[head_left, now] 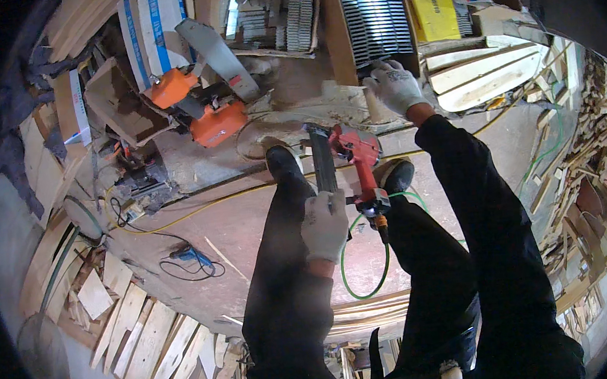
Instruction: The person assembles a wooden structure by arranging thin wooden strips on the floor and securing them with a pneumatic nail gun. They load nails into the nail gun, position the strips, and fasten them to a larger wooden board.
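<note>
Your left hand (323, 226) clamped the red pneumatic nailer (365, 157) by its magazine (323, 160) near dial centre; your right hand (396, 87), grip unclear, was at the one-o'clock carton (343, 56) of metal fastener strips (374, 17)

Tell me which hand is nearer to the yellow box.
Right. The right hand is at the near edge of the cardboard box, short of and left of the yellow box; the left hand is farther back, holding the red nail gun.
</note>
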`<state>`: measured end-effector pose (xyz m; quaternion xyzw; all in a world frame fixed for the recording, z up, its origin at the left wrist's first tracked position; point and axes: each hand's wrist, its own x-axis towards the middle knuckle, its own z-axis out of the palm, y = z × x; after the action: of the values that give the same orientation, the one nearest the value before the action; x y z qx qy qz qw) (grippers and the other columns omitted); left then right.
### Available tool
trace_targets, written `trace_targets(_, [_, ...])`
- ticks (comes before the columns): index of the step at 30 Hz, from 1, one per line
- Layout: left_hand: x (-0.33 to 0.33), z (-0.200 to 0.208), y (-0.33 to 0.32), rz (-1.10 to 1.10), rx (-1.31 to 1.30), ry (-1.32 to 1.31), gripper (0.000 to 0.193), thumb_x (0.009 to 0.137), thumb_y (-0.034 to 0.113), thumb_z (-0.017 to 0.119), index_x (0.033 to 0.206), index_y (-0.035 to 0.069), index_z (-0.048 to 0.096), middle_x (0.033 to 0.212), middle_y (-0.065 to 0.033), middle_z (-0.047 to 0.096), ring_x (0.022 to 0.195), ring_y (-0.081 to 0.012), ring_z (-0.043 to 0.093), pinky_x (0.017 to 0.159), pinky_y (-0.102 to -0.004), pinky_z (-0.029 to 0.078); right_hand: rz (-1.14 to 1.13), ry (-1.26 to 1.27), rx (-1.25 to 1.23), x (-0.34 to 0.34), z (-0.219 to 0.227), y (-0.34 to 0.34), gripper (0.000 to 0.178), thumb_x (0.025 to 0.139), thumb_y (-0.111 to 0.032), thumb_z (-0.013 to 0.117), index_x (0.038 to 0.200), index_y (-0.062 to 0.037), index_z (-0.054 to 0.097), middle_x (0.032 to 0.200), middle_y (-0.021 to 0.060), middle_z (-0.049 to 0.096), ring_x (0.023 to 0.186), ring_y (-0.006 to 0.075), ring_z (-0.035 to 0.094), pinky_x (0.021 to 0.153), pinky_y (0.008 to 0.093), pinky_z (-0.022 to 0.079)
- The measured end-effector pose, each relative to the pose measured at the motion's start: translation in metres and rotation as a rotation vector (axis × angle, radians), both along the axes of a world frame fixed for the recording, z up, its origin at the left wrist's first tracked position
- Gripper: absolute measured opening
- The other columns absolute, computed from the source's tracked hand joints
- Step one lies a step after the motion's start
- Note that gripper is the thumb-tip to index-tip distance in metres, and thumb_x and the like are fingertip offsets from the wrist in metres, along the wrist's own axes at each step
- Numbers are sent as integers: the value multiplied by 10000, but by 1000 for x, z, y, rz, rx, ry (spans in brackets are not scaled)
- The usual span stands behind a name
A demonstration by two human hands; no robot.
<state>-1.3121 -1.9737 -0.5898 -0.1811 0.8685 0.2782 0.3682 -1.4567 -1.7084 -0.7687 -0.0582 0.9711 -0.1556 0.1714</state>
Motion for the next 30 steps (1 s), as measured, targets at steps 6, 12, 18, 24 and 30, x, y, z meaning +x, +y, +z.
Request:
trace_targets(6, [-2,-3,-5,11,-15,-23,315,987,400,597,933,97,659,915,-167,636,886,-404,644,769,-503,513,-1,-127,113,-11,-50,1,341,979,-438,499,1071,-197,722,1231,105,656,1098,387,595,848,534,510])
trace_targets(12, [-5,-7,1,17,-11,-54,339,994,382,589,880,67,644,901,-183,625,866,-414,626,761,-515,493,94,-149,188,-10,-38,6,362,996,-425,478,1063,-188,742,1204,102,671,1122,352,586,837,514,496])
trace_targets(18, [-8,-7,11,-62,-12,63,341,1001,357,584,859,50,627,888,-188,608,844,-409,612,745,-512,482,-53,-349,100,-20,-39,9,484,984,-528,450,1217,-181,694,1290,113,668,1220,399,581,946,544,485])
trace_targets(24, [-16,-6,17,-53,-20,-7,316,1002,330,584,866,50,640,859,-175,592,839,-398,599,740,-506,468,-9,-429,75,-29,-51,20,565,985,-572,437,1294,-159,667,1380,145,629,1303,389,549,1023,510,476])
trace_targets(30, [-19,-5,19,41,-23,-50,311,1001,327,585,871,51,651,859,-168,601,847,-394,599,742,-509,463,-99,-526,26,-37,-41,24,591,959,-558,476,1312,-119,655,1333,188,652,1243,391,602,1030,499,477])
